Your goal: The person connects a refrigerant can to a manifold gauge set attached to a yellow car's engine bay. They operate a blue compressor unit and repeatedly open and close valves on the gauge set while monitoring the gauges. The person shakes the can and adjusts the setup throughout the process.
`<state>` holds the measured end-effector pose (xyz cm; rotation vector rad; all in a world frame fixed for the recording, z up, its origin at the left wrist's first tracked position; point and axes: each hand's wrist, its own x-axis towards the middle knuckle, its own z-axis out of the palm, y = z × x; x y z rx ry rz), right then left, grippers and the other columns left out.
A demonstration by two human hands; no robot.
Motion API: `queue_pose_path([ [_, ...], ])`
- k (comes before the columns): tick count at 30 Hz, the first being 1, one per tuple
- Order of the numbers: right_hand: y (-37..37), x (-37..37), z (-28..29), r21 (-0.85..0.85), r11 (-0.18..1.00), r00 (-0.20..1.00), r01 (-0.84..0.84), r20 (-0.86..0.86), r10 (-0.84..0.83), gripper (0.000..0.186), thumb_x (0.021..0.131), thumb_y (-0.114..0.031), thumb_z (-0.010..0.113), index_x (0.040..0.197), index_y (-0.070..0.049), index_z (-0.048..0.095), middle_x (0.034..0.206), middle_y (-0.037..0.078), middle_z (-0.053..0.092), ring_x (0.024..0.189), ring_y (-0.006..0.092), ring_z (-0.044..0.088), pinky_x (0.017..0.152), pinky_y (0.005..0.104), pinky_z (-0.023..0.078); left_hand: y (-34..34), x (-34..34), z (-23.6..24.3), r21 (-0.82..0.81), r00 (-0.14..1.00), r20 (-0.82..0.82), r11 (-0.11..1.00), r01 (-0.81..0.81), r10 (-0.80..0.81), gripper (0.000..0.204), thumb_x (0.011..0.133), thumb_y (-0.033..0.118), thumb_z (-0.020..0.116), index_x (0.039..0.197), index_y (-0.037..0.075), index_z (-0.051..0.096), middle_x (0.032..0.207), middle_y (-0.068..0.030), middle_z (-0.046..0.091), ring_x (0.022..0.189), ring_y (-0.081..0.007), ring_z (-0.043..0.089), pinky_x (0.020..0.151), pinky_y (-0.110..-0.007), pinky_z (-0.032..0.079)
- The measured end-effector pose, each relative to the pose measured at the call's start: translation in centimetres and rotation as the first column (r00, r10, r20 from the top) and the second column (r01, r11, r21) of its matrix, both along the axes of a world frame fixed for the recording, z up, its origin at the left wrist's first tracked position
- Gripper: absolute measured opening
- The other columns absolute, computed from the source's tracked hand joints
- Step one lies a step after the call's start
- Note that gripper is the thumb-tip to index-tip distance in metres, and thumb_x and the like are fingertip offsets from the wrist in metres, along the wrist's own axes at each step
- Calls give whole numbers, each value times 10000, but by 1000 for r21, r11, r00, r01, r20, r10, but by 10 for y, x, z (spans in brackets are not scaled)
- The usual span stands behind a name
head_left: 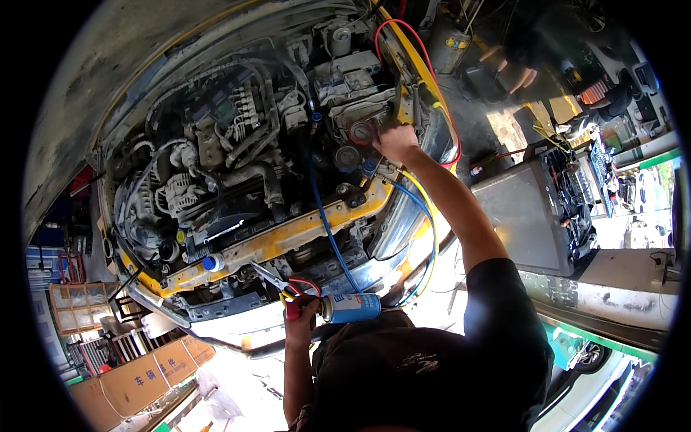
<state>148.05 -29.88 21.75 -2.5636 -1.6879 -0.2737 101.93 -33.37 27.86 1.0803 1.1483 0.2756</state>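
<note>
My right hand (pixel 396 141) is closed on the right side of a gauge manifold, next to its red-rimmed gauge (pixel 361 132). A second gauge (pixel 347 157) and a blue knob (pixel 369 167) sit below. Red (pixel 440 83), blue (pixel 325 216) and yellow (pixel 434 225) hoses loop around the manifold. Closer to my body, my left hand (pixel 299 317) is closed at the end of a blue can (pixel 353 308) lying sideways in front of my dark shirt. A red part (pixel 291 310) shows beside its fingers; the exact grip is partly hidden. A silver pointed tool (pixel 268 276) lies just beyond.
The open engine bay (pixel 216 151) fills the middle, bordered by a yellow front crossmember (pixel 302 229) with a blue cap (pixel 213 262) on it. To the right stand a grey cabinet (pixel 515 212) and another person's bare limbs (pixel 524 78). A cardboard box (pixel 144 378) is lower left.
</note>
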Motion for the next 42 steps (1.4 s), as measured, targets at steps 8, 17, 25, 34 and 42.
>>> queue_pose_path([
  [8, 9, -13, 19, -235, 960, 986, 151, -39, -164, 381, 859, -411, 455, 804, -111, 683, 780, 96, 674, 728, 300, 652, 626, 407, 497, 5, -37, -3, -58, 967, 128, 975, -215, 221, 195, 808, 140, 620, 933, -8, 612, 666, -31, 576, 403, -32, 378, 362, -186, 254],
  [17, 18, -16, 27, -331, 918, 976, 217, 49, -213, 418, 857, -453, 449, 855, -126, 710, 866, 85, 682, 850, 262, 648, 699, 391, 486, 10, -17, -25, -2, 988, 123, 996, 92, -91, 150, 787, 82, 654, 909, -2, 630, 701, -36, 624, 534, -48, 525, 455, -185, 369],
  [25, 15, -8, 23, -339, 929, 987, 149, -11, -162, 449, 845, -465, 441, 790, -108, 707, 771, 101, 675, 768, 282, 655, 656, 385, 497, 30, 165, -32, -29, 924, 268, 956, 292, -274, 388, 713, 83, 728, 1068, 46, 579, 710, -27, 597, 548, -79, 484, 494, -233, 355],
  [34, 5, 12, 8, -213, 976, 995, 39, -84, -58, 349, 770, -423, 545, 702, -111, 686, 700, 106, 652, 691, 287, 647, 592, 402, 499, 66, 282, -93, 43, 915, 391, 995, 92, -101, 513, 722, 73, 712, 1200, 130, 536, 672, 34, 550, 416, -29, 387, 351, -214, 260],
  [42, 7, 23, -2, -73, 992, 992, -107, -69, 102, 356, 724, -420, 572, 606, -96, 662, 552, 91, 607, 563, 262, 631, 507, 371, 485, 76, 270, -91, -15, 911, 374, 981, 192, -173, 600, 728, 81, 696, 1289, 141, 490, 844, 5, 605, 459, -19, 414, 346, -193, 281],
])
